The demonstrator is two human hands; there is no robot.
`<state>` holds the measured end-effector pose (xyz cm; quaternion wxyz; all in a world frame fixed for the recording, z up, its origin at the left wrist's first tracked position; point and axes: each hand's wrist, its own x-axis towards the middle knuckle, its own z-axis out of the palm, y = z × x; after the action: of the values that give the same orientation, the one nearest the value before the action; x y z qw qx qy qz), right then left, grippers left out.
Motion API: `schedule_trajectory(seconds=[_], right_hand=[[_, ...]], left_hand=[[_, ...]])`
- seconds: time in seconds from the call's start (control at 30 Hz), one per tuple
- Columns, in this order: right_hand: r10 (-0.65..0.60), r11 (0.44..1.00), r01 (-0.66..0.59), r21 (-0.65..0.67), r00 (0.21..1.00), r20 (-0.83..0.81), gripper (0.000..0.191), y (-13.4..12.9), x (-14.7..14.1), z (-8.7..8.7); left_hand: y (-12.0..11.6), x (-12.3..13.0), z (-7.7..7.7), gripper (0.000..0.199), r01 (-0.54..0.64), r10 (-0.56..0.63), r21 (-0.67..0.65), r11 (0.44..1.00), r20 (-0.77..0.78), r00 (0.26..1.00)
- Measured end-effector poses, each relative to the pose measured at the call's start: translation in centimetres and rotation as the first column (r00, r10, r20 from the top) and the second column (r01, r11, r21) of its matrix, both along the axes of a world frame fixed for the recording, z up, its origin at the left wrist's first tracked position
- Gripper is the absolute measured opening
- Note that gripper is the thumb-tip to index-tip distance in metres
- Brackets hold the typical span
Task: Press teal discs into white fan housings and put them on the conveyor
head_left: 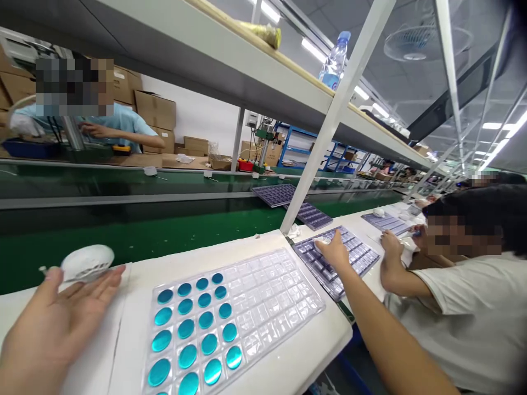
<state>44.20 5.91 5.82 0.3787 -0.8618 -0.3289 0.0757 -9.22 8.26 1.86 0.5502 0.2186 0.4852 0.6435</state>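
Observation:
My left hand (68, 323) is palm up at the left, its fingers stretched beneath a white dome-shaped device (88, 262) with slots along its lower side. The thumb lies against the device's left edge, where a short pale stub sticks out. My right hand (335, 253) reaches over a dark compartment tray (362, 249), gripping a small white part (322, 241) that its fingers mostly cover. Between my hands lies a clear plastic tray (272, 291). Shiny blue discs (186, 328) fill its left columns, one per pocket.
A slanted white post (317, 148) rises beside the dark tray and supports an overhead shelf (263, 71). Beyond the white table runs a green conveyor (173, 230) with more dark trays (310, 215). A co-worker (465, 307) sits close on the right; another person (127, 126) works across the conveyor.

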Motion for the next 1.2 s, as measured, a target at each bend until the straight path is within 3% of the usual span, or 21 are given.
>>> schedule_trajectory(seconds=[0.13, 0.23, 0.27, 0.37, 0.43, 0.5, 0.53, 0.6, 0.63, 0.77, 0.9, 1.07, 1.13, 1.2], right_hand=[[0.088, 0.996, -0.089, 0.019, 0.995, 0.036, 0.095, -1.4, -1.9, 0.1], [0.276, 0.956, -0.274, 0.106, 0.961, -0.004, 0.091, -3.7, -7.7, 0.0], [0.38, 0.917, -0.37, 0.15, 0.924, -0.043, 0.09, -4.5, -10.4, 0.0], [0.718, 0.684, -0.641, 0.349, 0.675, -0.167, 0.093, -6.2, -19.2, 0.2], [0.828, 0.555, -0.749, 0.362, 0.537, -0.16, 0.095, -6.1, -23.6, 0.8], [0.868, 0.493, -0.823, 0.282, 0.488, -0.093, 0.087, -4.9, -25.9, 1.3], [0.866, 0.495, -0.841, 0.218, 0.498, -0.047, 0.072, -4.0, -26.3, 1.4], [0.833, 0.549, -0.833, 0.074, 0.552, 0.038, 0.033, -2.1, -26.0, 1.2], [0.815, 0.577, -0.817, 0.004, 0.576, 0.067, 0.022, -1.3, -25.6, 0.8], [0.817, 0.575, -0.792, -0.206, 0.571, 0.084, 0.008, 0.2, -25.3, -1.9], [0.84, 0.536, -0.806, -0.253, 0.538, 0.066, 0.001, 0.1, -25.8, -3.0], [0.898, 0.43, -0.898, -0.096, 0.437, -0.056, 0.014, -1.0, -24.3, -0.7], [0.92, 0.364, -0.924, 0.12, 0.337, -0.199, 0.016, -2.3, -23.6, 0.5], [0.915, 0.313, -0.864, 0.393, 0.164, -0.368, 0.021, -3.9, -23.4, 1.4]], left_hand=[[-1.7, 3.0, 1.6, 0.018, -0.041, 0.042, -0.042, 0.998, 0.031, 0.999], [-4.1, 6.2, 3.0, 0.018, 0.138, -0.138, -0.013, 0.99, -0.023, 0.99], [-5.0, 7.5, 3.5, 0.026, 0.258, -0.258, -0.005, 0.966, -0.024, 0.966], [-7.9, 10.9, 4.8, 0.035, 0.499, -0.498, 0.007, 0.867, 0.041, 0.866], [-9.0, 12.2, 5.2, 0.032, 0.534, -0.535, 0.051, 0.844, 0.146, 0.832], [-9.1, 12.2, 5.2, 0.026, 0.47, -0.476, 0.08, 0.879, 0.205, 0.855], [-8.9, 11.9, 5.1, 0.025, 0.42, -0.428, 0.084, 0.904, 0.208, 0.879], [-8.2, 11.0, 4.9, 0.025, 0.327, -0.335, 0.076, 0.942, 0.184, 0.924], [-7.9, 10.5, 4.8, 0.026, 0.296, -0.304, 0.073, 0.953, 0.181, 0.935], [-7.7, 9.8, 4.7, 0.031, 0.246, -0.256, 0.072, 0.966, 0.195, 0.947], [-8.6, 10.6, 4.6, 0.036, 0.315, -0.326, 0.086, 0.945, 0.182, 0.928], [-9.4, 11.2, 4.7, 0.041, 0.378, -0.386, 0.116, 0.918, 0.054, 0.921], [-9.4, 11.4, 4.7, 0.047, 0.378, -0.382, 0.118, 0.918, 0.014, 0.924], [-9.5, 11.5, 4.6, 0.05, 0.38, -0.381, 0.119, 0.917, -0.017, 0.924]])
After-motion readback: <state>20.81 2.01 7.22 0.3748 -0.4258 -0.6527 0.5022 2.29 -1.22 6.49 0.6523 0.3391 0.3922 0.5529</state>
